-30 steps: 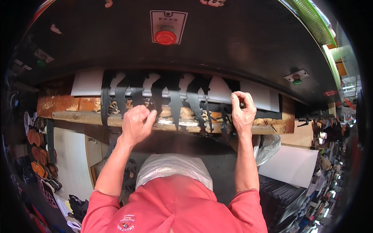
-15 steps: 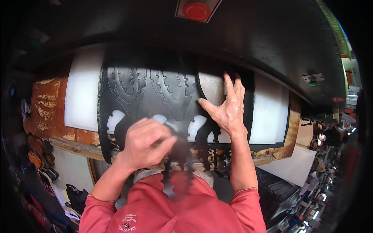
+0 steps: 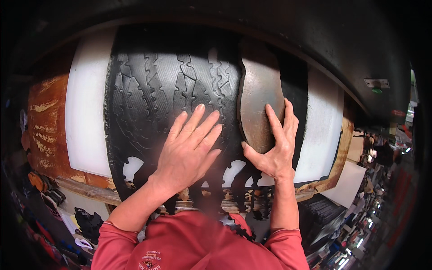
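A black sheet (image 3: 135,130) of rubber-like material lies across the bench, with sole-shaped outlines pressed into its far part. Its near edge has cut-out gaps and ragged strips hanging toward me. My left hand (image 3: 186,150) rests palm down on the sheet with its fingers stretched out, holding nothing. On the sheet's right side lies a worn, sole-shaped metal cutting die (image 3: 257,99). My right hand (image 3: 276,150) grips the die's near end, thumb at its left edge and fingers over its top and right side. Shadow partly covers the die's far end.
White boards (image 3: 87,112) show under the sheet on both sides, on a worn brown wooden bench (image 3: 47,126). A dark machine beam (image 3: 342,58) with a green button (image 3: 376,90) overhangs the far side. Stacked black sheets (image 3: 321,209) stand at the lower right.
My left hand has gone from loosely curled near the sheet's front edge to flat on the sheet. My right hand has closed in around the die's near end, and more of the die shows.
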The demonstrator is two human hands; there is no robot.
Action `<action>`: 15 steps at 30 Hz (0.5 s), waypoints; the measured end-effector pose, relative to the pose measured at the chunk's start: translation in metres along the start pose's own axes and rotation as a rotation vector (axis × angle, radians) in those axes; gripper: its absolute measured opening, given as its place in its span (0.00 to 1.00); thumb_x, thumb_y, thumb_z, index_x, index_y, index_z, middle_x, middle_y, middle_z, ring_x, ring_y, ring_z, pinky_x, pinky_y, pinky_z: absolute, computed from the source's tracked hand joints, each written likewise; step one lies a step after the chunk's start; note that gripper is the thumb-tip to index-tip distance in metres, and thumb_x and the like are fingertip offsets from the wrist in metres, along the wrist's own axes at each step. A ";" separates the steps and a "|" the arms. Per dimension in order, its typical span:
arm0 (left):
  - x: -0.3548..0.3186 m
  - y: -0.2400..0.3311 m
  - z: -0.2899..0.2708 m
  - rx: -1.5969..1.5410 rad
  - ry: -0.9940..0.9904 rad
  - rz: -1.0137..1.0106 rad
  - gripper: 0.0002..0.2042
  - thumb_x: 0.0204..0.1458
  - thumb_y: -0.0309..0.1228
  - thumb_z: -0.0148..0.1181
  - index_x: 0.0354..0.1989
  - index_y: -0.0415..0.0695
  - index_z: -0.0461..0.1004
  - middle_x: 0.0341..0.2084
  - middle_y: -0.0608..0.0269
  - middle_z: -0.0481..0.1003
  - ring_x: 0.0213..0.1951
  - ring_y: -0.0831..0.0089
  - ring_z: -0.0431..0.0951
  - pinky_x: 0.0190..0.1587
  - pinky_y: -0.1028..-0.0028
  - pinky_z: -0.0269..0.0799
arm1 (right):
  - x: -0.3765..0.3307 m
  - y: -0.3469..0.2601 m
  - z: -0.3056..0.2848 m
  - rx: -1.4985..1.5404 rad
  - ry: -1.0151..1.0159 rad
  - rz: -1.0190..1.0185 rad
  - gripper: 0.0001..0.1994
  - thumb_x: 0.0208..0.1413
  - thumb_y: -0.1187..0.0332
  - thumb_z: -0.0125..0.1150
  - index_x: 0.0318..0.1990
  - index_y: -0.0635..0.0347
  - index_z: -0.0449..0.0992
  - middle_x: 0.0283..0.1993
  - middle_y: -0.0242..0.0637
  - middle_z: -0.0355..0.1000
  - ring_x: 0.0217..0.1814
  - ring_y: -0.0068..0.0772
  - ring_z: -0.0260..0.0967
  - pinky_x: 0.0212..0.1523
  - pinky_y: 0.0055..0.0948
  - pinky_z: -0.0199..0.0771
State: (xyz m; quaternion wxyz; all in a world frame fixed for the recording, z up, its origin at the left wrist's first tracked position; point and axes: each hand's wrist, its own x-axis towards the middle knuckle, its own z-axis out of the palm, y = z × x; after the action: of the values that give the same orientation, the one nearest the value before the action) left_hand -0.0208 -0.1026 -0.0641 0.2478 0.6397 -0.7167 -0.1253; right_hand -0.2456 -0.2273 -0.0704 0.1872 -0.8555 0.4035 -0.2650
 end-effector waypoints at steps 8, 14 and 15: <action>-0.003 -0.006 -0.002 0.004 -0.007 0.008 0.29 0.54 0.31 0.74 0.65 0.44 0.74 0.71 0.52 0.71 0.76 0.46 0.64 0.76 0.44 0.55 | -0.002 -0.002 0.007 0.007 -0.041 0.024 0.47 0.32 0.65 0.82 0.69 0.60 0.75 0.77 0.73 0.53 0.71 0.71 0.60 0.68 0.58 0.69; 0.000 -0.008 -0.005 -0.149 0.105 0.022 0.23 0.54 0.27 0.73 0.60 0.42 0.78 0.65 0.52 0.77 0.72 0.46 0.70 0.74 0.45 0.60 | -0.005 0.005 0.001 0.045 -0.002 0.050 0.50 0.36 0.56 0.87 0.72 0.61 0.72 0.82 0.64 0.53 0.78 0.64 0.59 0.74 0.54 0.64; 0.000 -0.008 -0.008 -0.208 0.147 0.029 0.22 0.54 0.27 0.73 0.59 0.41 0.79 0.63 0.52 0.78 0.72 0.46 0.71 0.74 0.45 0.62 | -0.009 0.006 -0.001 0.062 0.039 0.036 0.49 0.37 0.57 0.86 0.71 0.64 0.72 0.80 0.66 0.53 0.76 0.65 0.60 0.72 0.55 0.65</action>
State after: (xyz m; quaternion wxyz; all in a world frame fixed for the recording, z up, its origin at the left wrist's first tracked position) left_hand -0.0102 -0.1029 -0.0612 0.3665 0.6076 -0.6888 -0.1482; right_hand -0.2545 -0.2239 -0.0759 0.2103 -0.8365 0.4141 -0.2907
